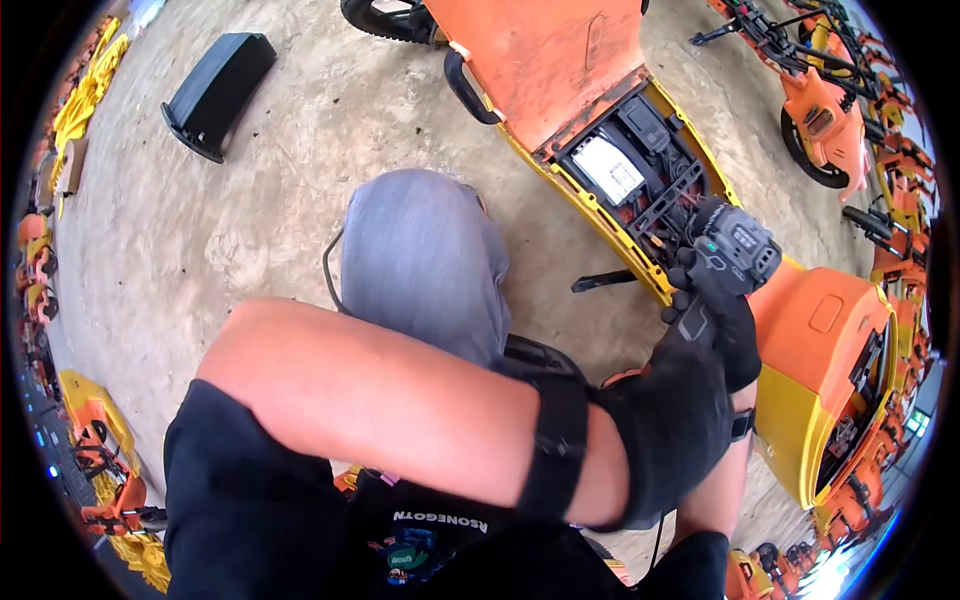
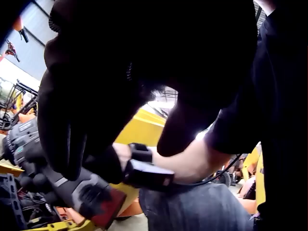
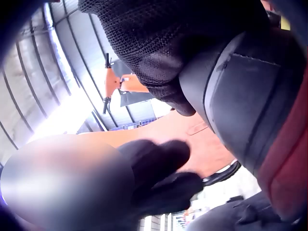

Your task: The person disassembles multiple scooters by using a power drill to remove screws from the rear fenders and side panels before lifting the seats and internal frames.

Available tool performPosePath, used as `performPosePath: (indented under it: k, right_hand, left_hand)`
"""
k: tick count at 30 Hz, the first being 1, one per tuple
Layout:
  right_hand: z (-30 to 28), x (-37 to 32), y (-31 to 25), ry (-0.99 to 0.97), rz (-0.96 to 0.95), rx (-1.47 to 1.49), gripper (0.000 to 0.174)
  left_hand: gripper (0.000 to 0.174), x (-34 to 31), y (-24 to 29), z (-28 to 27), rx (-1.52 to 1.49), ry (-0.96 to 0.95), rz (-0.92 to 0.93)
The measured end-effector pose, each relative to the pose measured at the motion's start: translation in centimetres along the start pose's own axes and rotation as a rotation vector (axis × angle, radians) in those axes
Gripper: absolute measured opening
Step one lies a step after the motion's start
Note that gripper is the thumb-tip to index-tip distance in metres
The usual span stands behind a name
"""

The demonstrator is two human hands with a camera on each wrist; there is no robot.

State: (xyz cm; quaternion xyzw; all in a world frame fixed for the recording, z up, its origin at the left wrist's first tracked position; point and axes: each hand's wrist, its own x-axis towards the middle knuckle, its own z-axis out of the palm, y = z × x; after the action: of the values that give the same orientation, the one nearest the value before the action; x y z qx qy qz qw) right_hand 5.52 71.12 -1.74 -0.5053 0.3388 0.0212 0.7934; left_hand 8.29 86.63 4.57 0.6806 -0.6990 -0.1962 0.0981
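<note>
My right hand, in a black glove, grips the handle of a dark grey cordless power driver. The driver's nose is over the open compartment of an orange and yellow scooter body. Inside that compartment sit a white-labelled box, a black slotted bracket and wiring. The driver's red and grey battery end shows in the left wrist view. My left hand, also gloved, reaches across close to the right wrist, slightly blurred. In the right wrist view its loose fingers hold nothing.
A black bin-like box lies on the concrete floor at the upper left. My grey-clad knee is beside the scooter. Another orange scooter stands at the upper right. Rows of orange and yellow scooter parts line both sides.
</note>
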Motion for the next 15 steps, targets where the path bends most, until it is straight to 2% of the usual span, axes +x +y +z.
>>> performPosePath:
  k: [1, 2, 3, 5, 7, 9, 10, 12, 13, 14, 15]
  right_hand:
    - [-0.2, 0.7, 0.2, 0.0, 0.005, 0.003, 0.031]
    - [-0.4, 1.3, 0.3, -0.003, -0.018, -0.129, 0.03]
    - [-0.2, 1.8, 0.3, -0.006, -0.04, -0.262, 0.03]
    - [0.4, 2.4, -0.2, -0.013, -0.078, -0.316, 0.027]
    - [0.6, 3.5, -0.6, -0.092, -0.092, -0.643, 0.022]
    - [-0.1, 4.9, 1.1, -0.079, -0.104, -0.672, 0.02]
    - [-0.5, 5.7, 2.4, -0.169, -0.392, -0.755, 0.02]
    - [-0.2, 5.7, 2.9, -0.187, -0.435, -0.716, 0.019]
    - [-0.1, 5.8, 3.1, -0.196, -0.456, -0.696, 0.019]
    - [-0.1, 6.0, 3.1, -0.161, -0.191, -0.64, 0.017]
    - [-0.3, 6.3, 2.9, -0.123, 0.066, -0.574, 0.015]
  left_hand:
    - [0.046, 0.0, 0.4, -0.1, -0.052, -0.09, 0.062]
    - [0.045, 0.0, 0.6, -0.3, -0.099, -0.167, 0.116]
    - [0.043, 0.0, 0.6, -0.6, -0.128, -0.214, 0.139]
    - [0.04, -0.2, 0.1, -1.2, -0.18, -0.281, 0.165]
    - [0.037, -0.8, -1.2, -2.3, -0.173, -0.294, 0.108]
    - [0.034, -1.8, -4.0, -3.8, -0.095, -0.246, -0.034]
    - [0.036, -3.0, -6.3, -3.8, -0.072, -0.091, -0.129]
    - [0.035, -6.2, -10.9, -2.9, 0.128, 0.262, -0.191]
    - [0.033, -7.7, -12.7, -3.7, 0.108, 0.327, -0.224]
    - [0.031, -9.3, -14.4, -4.7, 0.086, 0.394, -0.254]
    - [0.029, -10.4, -15.7, -8.3, -0.126, 0.33, -0.354]
